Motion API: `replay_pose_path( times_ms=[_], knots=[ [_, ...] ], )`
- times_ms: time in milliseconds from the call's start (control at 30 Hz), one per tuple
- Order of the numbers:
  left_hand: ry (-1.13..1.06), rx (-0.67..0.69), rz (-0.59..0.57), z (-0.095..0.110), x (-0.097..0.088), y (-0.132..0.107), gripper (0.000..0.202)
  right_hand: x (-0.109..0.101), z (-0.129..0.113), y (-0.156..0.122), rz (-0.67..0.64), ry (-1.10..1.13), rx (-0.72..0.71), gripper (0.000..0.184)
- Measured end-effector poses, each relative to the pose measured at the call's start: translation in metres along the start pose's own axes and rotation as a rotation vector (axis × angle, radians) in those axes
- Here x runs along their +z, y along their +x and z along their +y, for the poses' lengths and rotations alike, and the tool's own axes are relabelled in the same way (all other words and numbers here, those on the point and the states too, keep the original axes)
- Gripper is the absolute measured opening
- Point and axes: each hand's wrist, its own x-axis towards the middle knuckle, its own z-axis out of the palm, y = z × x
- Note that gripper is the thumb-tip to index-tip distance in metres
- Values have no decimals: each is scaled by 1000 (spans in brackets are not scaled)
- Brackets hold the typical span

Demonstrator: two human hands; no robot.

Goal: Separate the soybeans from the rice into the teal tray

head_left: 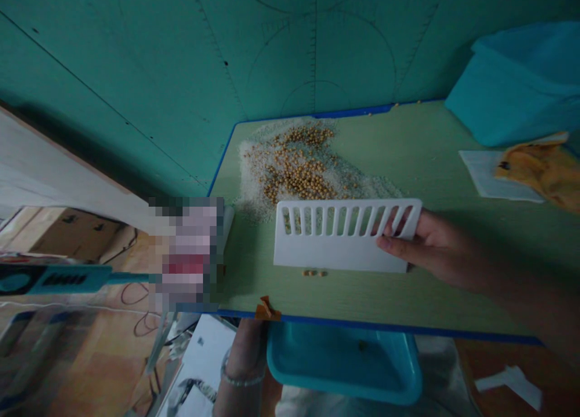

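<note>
My right hand (430, 248) grips the right end of a white slotted scraper (335, 248), thumb on its near face and some fingers showing through the slots. The scraper stands on edge on the green tabletop (385, 302), slots uppermost. Behind it spreads a pile of tan beans (299, 181) mixed with small white grains (251, 175). A few loose beans (312, 274) lie on the near side of the scraper. My left hand (251, 332) is below the table's front edge, beside the left end of a blue tray (344, 387); its fingers are hidden.
A blue bin (512, 90) stands at the back right, with a yellow cloth (544, 169) and a white sheet (492, 175) before it. Brown tape (267, 311) sticks to the front edge. A green wall (181, 72) closes off the back. Cardboard boxes (67, 229) are at left.
</note>
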Motion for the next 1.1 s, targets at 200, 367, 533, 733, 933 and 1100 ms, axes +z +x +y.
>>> replay_pose_path(
  times_ms=[200, 367, 533, 733, 933, 1100],
  knots=[
    [-56, -9, -94, -2, -1, 1, 23, -8, 2, 3, -202, -1, 187, 17],
    [2, -54, -92, -2, 7, -3, 24, -10, 4, 1, -469, -11, 200, 26],
    [23, -54, -125, -8, 8, -3, 27, -11, 0, 0, -541, -43, 182, 37],
    [9, -50, -121, -8, 10, -2, 22, -15, 3, -1, -561, -5, 157, 45],
    [3, -64, -94, -6, 16, -5, 20, -13, 0, -3, -583, 6, 152, 43],
    [-21, -80, -83, -3, 22, -8, 19, -13, -2, -5, -567, -21, 180, 37]
  ],
)
